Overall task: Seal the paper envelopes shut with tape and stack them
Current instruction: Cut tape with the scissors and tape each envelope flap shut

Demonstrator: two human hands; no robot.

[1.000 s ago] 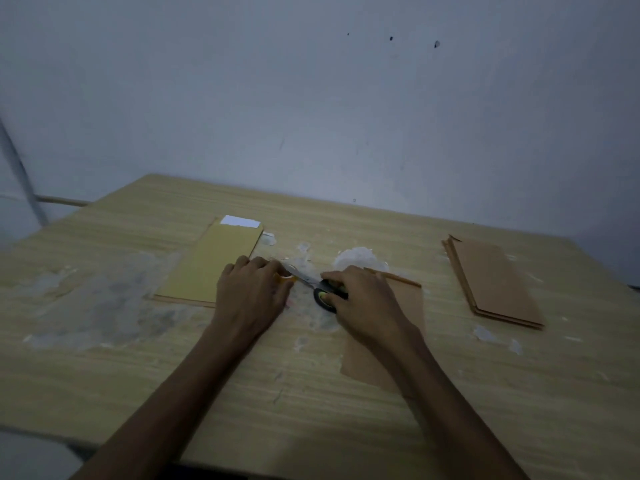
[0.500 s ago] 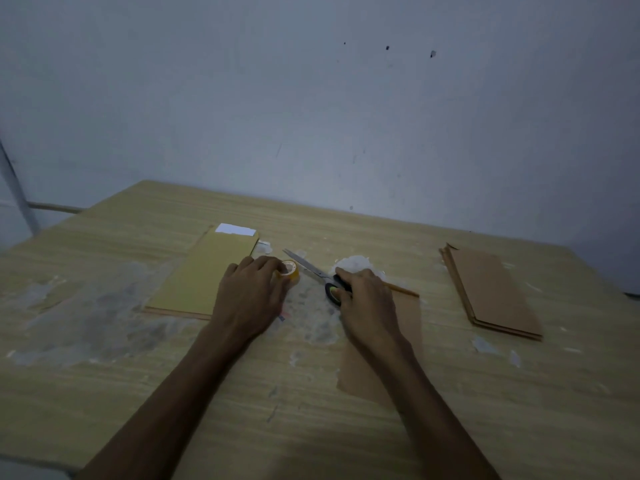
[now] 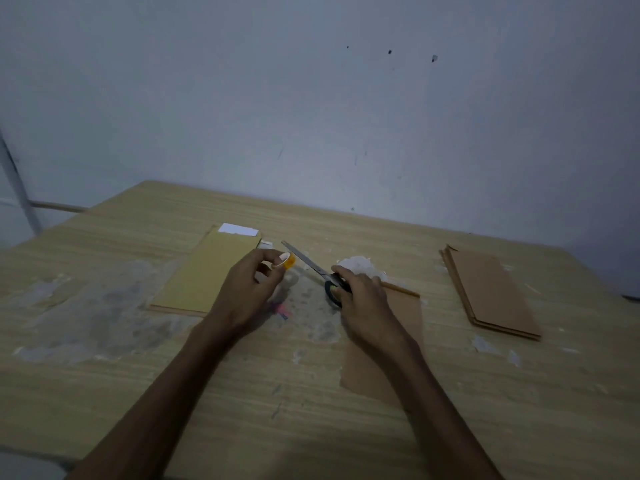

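My left hand (image 3: 249,289) pinches a small orange tape roll (image 3: 288,261), lifted a little above the table. My right hand (image 3: 363,299) grips the black handles of a pair of scissors (image 3: 306,259), whose blades point up and left toward the tape. A brown paper envelope (image 3: 403,317) lies flat under my right wrist and forearm. To the left lies a yellowish envelope stack (image 3: 207,271) with a white sheet (image 3: 239,229) sticking out at its far end. At the right sits a stack of brown envelopes (image 3: 491,292).
The wooden table (image 3: 104,358) bears grey and white patches of residue in the middle and at left. A crumpled white clump (image 3: 360,265) lies just beyond my right hand. A pale wall rises behind the table's far edge.
My left hand has raised the tape roll off the table and turned it up. My right hand has swung the scissors so the blades point toward the tape.
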